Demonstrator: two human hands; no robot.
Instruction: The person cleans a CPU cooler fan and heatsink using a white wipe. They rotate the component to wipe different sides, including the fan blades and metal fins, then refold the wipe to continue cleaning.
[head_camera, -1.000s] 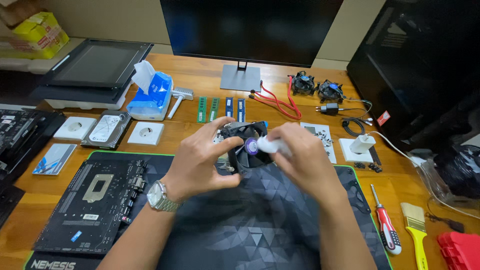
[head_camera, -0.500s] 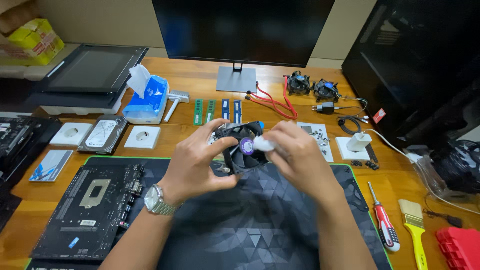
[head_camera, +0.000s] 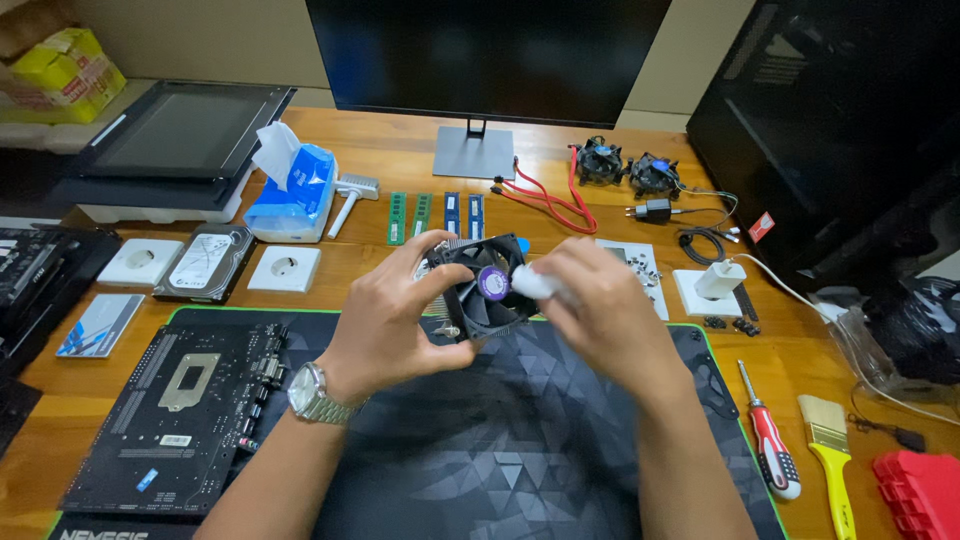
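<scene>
Warm even light, sharp, soft shadows

A single head-worn camera is looking down and forward over a wooden desk (head_camera: 400, 160) from the seated person's place. It is sitting close above both forearms, which are entering from the bottom edge. A dark monitor (head_camera: 490, 55) is filling the top, facing the camera. No second view is sharing the scene.

Black fan (head_camera: 484, 287), purple hub; white, perhaps tissue, wad (head_camera: 533, 284).
</scene>
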